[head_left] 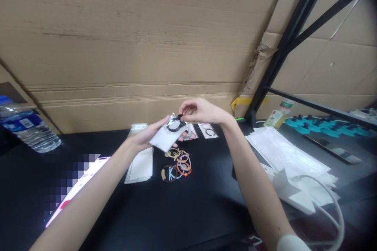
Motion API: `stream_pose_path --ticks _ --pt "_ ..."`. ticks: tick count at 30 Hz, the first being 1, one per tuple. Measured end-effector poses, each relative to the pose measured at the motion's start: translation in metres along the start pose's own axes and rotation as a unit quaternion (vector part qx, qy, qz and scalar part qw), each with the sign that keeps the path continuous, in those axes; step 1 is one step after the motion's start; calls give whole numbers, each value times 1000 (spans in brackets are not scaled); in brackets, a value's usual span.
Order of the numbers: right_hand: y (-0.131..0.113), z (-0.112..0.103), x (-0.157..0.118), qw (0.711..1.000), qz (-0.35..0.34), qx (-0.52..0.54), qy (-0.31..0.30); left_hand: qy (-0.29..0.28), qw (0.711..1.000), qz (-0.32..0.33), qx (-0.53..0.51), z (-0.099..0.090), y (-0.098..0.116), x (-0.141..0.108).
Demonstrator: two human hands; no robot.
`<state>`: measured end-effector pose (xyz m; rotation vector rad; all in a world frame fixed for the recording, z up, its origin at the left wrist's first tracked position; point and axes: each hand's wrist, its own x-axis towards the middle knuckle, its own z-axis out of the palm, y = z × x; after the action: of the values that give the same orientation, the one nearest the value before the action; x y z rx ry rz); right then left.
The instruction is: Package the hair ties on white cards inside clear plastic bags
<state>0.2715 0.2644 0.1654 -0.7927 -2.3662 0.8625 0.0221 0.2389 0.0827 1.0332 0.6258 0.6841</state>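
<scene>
My left hand (147, 135) grips a small white plastic pouch (163, 139), tilted above the black table. At the pouch's upper end my right hand (198, 110) pinches a black hair tie (176, 125); part of its loop overlaps the pouch, and I cannot tell how far inside it lies. Below them a loose group of coloured hair ties (183, 164) rests on the table. A stack of white pouches (141, 166) lies under and left of my left hand. Behind my hands is a packed pouch with a dark hair tie (209, 131), with another partly hidden beside it.
A water bottle (28, 125) leans at the far left, near a lit screen (79, 188). On the right are white plastic bags (285, 153), a white power strip with a cable (294, 192), turquoise pieces (326, 125) and a black metal frame (282, 47). Cardboard (132, 47) backs the table.
</scene>
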Motion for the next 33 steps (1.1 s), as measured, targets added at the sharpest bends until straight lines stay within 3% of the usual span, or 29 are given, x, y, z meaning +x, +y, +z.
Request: stream_pose_path --ticks 8,14,23,30,33 --pt "1 1 -1 1000 10 15 4 8 1000 -8 7 4 2 -2" --pt "-3 -1 -2 1000 14 -15 9 -23 1000 5 -14 1 3 -3" --pt "1 2 1 1000 -14 10 19 -22 1000 19 -6 -4 0 0" --pt "-8 0 -2 997 -3 -71 20 -35 999 26 -19 -2 1 -1" --pt "-10 2 -3 998 -1 -57 30 -46 998 30 -17 -2 1 -1"
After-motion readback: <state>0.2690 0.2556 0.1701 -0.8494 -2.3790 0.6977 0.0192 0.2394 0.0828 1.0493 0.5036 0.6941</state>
